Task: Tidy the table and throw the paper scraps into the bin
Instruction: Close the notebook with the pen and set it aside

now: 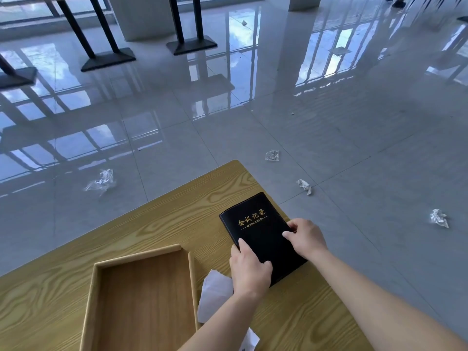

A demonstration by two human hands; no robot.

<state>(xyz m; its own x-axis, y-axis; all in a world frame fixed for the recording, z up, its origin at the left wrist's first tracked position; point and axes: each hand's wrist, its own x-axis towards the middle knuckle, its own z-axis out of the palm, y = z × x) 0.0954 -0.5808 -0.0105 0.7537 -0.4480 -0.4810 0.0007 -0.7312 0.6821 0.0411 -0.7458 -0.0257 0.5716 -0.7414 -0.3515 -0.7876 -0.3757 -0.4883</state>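
A black notebook (255, 224) with gold lettering lies near the right edge of the wooden table (157, 219). My left hand (249, 271) grips its near left edge, thumb on the cover. My right hand (305, 236) holds its right edge, fingers curled round it. A white paper scrap (215, 292) lies on the table under my left forearm, between the notebook and a wooden tray (144, 302). Another white scrap (250, 340) shows at the bottom edge. No bin is in view.
The wooden tray has nothing in it. Crumpled scraps lie on the glossy tiled floor: one at the left (101, 182), one beyond the table (272, 155), two at the right (304, 186) (439, 218). Black table legs with flat bases (109, 58) stand far back.
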